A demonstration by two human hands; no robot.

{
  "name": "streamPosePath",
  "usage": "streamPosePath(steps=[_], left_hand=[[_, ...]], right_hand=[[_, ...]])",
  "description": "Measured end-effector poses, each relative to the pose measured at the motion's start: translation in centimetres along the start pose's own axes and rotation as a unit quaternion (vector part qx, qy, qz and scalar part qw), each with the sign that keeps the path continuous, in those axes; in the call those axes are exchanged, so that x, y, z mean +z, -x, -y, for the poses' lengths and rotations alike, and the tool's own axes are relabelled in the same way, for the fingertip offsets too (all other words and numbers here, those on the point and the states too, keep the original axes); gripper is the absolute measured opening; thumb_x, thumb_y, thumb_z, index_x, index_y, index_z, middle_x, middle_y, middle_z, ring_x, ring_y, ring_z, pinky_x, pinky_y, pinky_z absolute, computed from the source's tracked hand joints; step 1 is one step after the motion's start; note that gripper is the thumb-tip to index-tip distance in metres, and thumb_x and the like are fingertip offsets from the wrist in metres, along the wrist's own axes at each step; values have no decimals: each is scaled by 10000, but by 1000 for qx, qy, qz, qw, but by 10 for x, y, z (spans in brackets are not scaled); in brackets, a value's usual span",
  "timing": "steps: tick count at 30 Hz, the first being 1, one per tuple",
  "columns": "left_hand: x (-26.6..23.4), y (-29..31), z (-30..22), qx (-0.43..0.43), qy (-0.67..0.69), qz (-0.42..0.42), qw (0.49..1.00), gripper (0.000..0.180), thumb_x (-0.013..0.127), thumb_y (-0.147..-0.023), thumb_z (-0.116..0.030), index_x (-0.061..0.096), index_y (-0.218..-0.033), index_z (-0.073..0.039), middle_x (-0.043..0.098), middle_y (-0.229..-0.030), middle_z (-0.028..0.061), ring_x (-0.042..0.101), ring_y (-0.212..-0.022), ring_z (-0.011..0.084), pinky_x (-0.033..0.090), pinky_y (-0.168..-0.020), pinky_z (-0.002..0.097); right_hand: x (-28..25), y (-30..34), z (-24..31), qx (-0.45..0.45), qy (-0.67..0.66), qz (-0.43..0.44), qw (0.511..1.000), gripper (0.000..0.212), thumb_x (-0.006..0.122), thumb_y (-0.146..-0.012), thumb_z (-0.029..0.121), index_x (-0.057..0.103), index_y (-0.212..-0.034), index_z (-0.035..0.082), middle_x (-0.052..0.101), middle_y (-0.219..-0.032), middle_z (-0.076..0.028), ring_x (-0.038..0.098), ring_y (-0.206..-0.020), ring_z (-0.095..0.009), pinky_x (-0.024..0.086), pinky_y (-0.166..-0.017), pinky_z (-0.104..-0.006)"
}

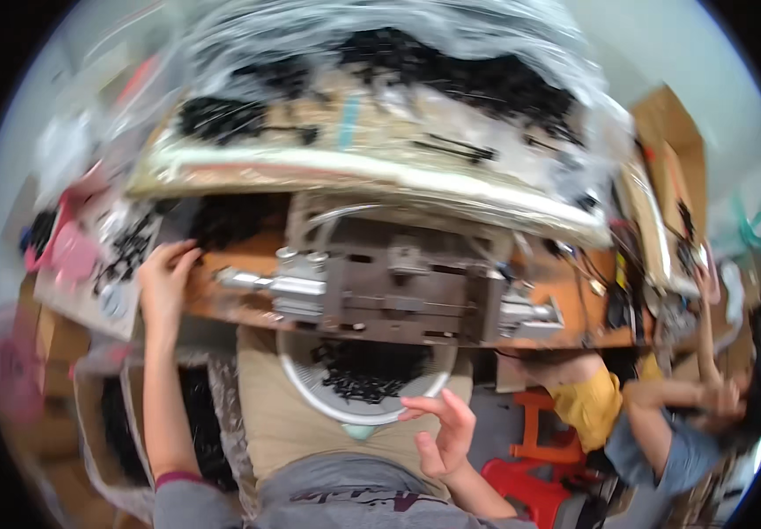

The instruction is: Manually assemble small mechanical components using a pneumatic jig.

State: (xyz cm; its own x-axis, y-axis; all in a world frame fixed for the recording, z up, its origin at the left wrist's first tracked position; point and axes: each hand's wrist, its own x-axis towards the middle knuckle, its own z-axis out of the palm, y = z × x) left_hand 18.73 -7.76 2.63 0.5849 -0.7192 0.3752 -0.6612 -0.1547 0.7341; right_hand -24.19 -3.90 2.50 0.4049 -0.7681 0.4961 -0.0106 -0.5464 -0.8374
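L hand [165,280]: fingers bent, a bit apart, tips on the near-left edge of the orange bench [248,257], touching or just beside a heap of small black plastic parts [222,220]. Can't tell if it pinches any; nothing clearly held.

R hand [440,434]: fingers spread wide and loosely curled, palm turned inward, holds nothing. It hangs just below and right of the white round basin [303,388], near the rim, not touching.

Basin sits on the lap, under the bench edge, w/ a small pile of black parts [364,377] inside: thin, tangled, sprue-like pieces, blurred.

Above it, on the bench, a grey metal press jig [398,286] w/ silver cylinders at both ends. Behind, a big clear bag [380,97] of black parts on cardboard. Another person [662,423] sits at right, well apart.
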Motion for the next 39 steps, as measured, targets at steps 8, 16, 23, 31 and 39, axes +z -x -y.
streamPosePath(steps=[8, 16, 23, 31, 39], left_hand=[[-38, 31, -54, 182, -101, -162, 965, 116, 671, -934, -53, 630, -1020, 13, 552, -833, 7, 443, -659, 79, 353, -572, 223], [-17, 94, -95, 344, -1, -39, 938, 442, 677, -851, 80, 533, -1258, -16, 626, -860, 77, 334, -512, 74, 237, -444, 243], [20, 131, -113, 424, 45, 91, 900, 590, 759, -730, 12, 476, -1243, -63, 669, -846, 103, 651, -641, 257, 499, -536, 319], [45, 166, -118, 407, 103, 128, 899, 582, 775, -731, -12, 481, -1229, -74, 689, -879, 83, 618, -584, 195, 465, -498, 285], [54, 174, -105, 369, 160, 128, 907, 599, 675, -762, 108, 466, -1307, -31, 681, -862, 99, 392, -443, 92, 304, -432, 228]], right_hand=[[-123, -98, 22, -79, 130, -269, 951, 512, 437, -1008, 147, 256, -1454, -27, 664, -1036, -179, 600, -643, -180, 495, -696, -275], [-216, -194, 55, 3, 77, -333, 940, 455, 473, -1026, 218, 386, -1423, 14, 692, -820, -117, 493, -539, -60, 411, -534, -204], [-119, -238, 27, -101, 288, -95, 947, 127, 705, -829, 115, 713, -948, 68, 655, -887, -75, 619, -901, -237, 512, -733, -333], [-86, -318, -29, -64, 400, 115, 907, 256, 763, -778, 185, 706, -1003, 78, 650, -1030, -125, 593, -1067, -310, 488, -921, -420], [-78, -318, -54, -10, 434, 133, 891, 198, 686, -820, 219, 639, -898, 43, 648, -969, -159, 617, -1002, -350, 503, -851, -439]])
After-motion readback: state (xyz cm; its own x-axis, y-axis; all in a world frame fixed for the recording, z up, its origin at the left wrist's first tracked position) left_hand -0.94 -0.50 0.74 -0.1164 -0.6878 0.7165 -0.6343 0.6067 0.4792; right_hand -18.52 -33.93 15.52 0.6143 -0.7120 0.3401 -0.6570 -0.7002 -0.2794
